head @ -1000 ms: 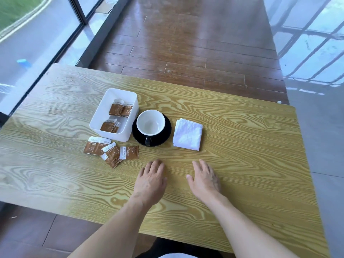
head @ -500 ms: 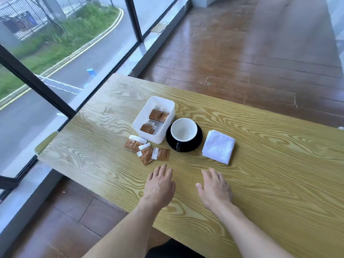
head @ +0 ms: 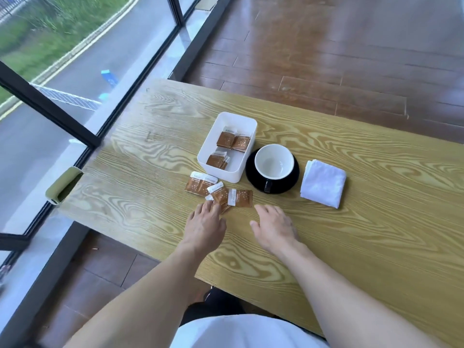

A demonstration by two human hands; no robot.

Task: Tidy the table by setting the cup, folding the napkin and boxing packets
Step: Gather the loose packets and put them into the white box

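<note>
Packets (head: 218,193) were the open item: a loose cluster of brown ones lay on the desk (head: 351,237) just in front of the white box (head: 251,136), overlapping each other, so they'd need separating or scooping rather than one clean pick. A few more packets already sat inside the box, in two small stacks, which fits the box being their home. Left hand (head: 204,223) lay flat with fingers straight, fingertips touching the near edge of the cluster, nothing gripped; it looked placed to start gathering them. Right hand (head: 275,226) rested palm-down on the desk just beside, fingers relaxed, holding nothing, near the rightmost packet and probably free to help corral. Cup (head: 274,160) stood upright and empty on its black saucer (head: 288,185), touching or nearly touching the box's right wall, so that part looked done. Napkin (head: 323,182) lay folded into a square right of the saucer, apart from it. Judged remaining: boxing the loose packets.
</note>
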